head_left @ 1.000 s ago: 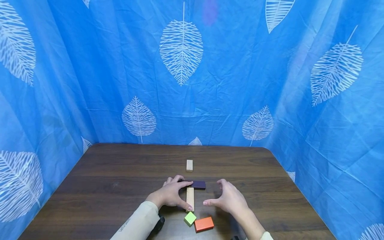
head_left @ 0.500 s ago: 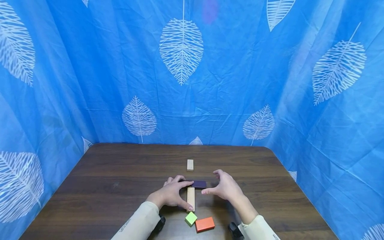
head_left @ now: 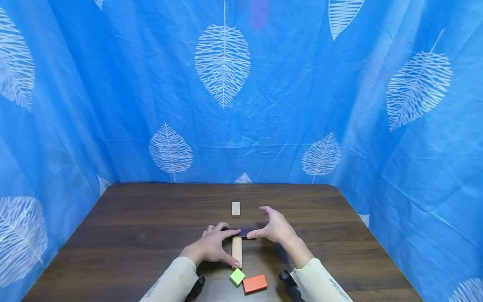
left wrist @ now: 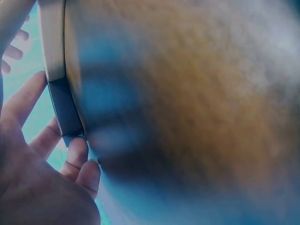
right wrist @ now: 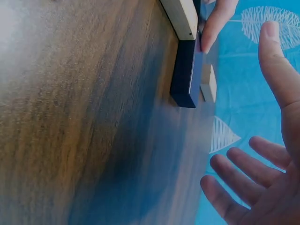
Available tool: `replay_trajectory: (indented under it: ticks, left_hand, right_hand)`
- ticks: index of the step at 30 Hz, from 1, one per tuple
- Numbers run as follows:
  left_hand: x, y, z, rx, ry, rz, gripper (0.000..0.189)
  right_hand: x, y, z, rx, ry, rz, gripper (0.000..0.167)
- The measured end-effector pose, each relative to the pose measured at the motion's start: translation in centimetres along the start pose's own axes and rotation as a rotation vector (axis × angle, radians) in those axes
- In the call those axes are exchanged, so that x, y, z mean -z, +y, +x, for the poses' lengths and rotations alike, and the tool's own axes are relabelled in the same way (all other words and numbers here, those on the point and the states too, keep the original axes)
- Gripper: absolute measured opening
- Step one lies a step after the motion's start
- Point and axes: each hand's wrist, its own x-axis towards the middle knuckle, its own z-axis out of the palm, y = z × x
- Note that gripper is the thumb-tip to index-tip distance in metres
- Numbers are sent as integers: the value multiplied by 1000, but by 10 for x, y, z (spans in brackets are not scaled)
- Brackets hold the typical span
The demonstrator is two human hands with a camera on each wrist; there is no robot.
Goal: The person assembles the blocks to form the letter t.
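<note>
A dark purple block point(head_left: 244, 232) lies crosswise at the far end of a pale wooden block point(head_left: 237, 248), together forming a T. My left hand point(head_left: 209, 247) spans both: its thumb reaches the near end of the pale block, while the forefinger presses where the two meet. In the left wrist view its other fingers curl about the end of the dark purple block point(left wrist: 65, 108). Just above the right end of that block hovers my right hand point(head_left: 278, 230), thumb and fingers spread wide, holding nothing. The right wrist view shows a gap between this hand and the dark purple block point(right wrist: 185, 75).
Near me on the brown wooden table point(head_left: 151, 218) lie a light green cube point(head_left: 237, 277) and an orange block point(head_left: 255, 284), side by side. A small pale wooden block point(head_left: 235, 209) is beyond the T. A blue leaf-patterned curtain point(head_left: 271, 96) surrounds the table's back and sides.
My right hand has moved away from me and leftward, from beside the pale block to over the right end of the dark purple block. The left hand has stayed in place.
</note>
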Motion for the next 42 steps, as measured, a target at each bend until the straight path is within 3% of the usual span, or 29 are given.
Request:
replay_trajectory:
  ticks: [20, 37, 42]
  left_hand:
    - [4, -1, -1, -9, 14, 1, 93]
    - [1, -3, -1, -33, 2, 2, 92]
    - [1, -3, -2, -24, -3, -1, 91]
  right_hand:
    - [-11, -7, 41, 56, -46, 8, 101]
    - [-27, -6, 62, 81, -84, 3, 96]
    - [-32, -7, 67, 126, -110, 31, 94]
